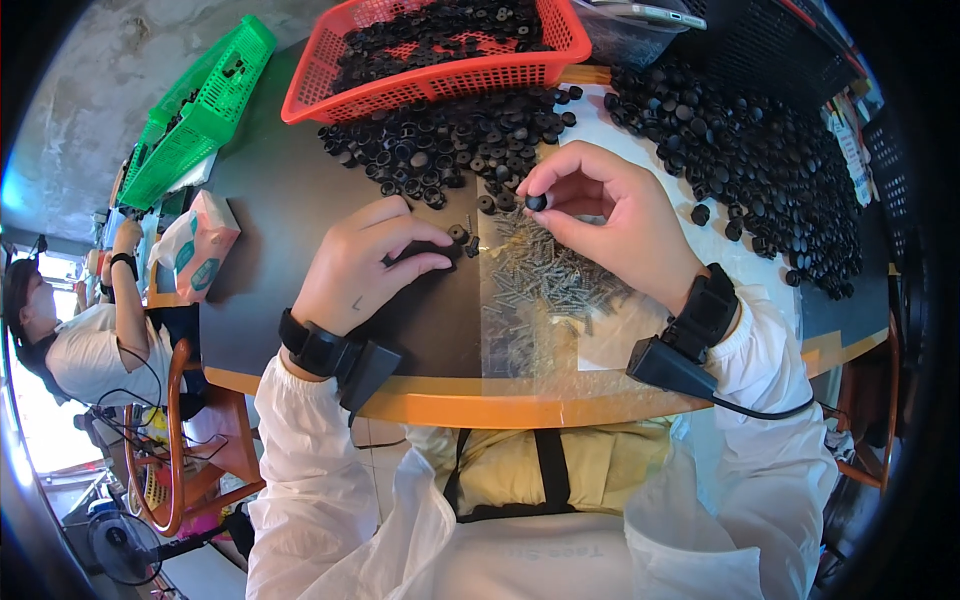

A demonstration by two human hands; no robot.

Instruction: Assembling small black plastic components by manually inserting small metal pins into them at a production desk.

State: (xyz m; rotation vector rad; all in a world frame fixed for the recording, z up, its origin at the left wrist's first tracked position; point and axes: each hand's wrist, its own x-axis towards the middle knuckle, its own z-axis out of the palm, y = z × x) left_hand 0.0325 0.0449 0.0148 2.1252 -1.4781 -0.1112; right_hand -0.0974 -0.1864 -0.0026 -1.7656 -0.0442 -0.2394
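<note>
The right hand (pixel 615 195) pinched one small round black cap (pixel 536 202), the left hand (pixel 360 262) had its fingers apart beside a little black ring (pixel 458 233), and the big pile of black caps (pixel 740 170) past the right fingers seemed left to do.

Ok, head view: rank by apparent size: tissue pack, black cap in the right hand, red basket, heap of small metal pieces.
1. Red basket
2. Heap of small metal pieces, spread loosely
3. Tissue pack
4. Black cap, by far smallest
</note>
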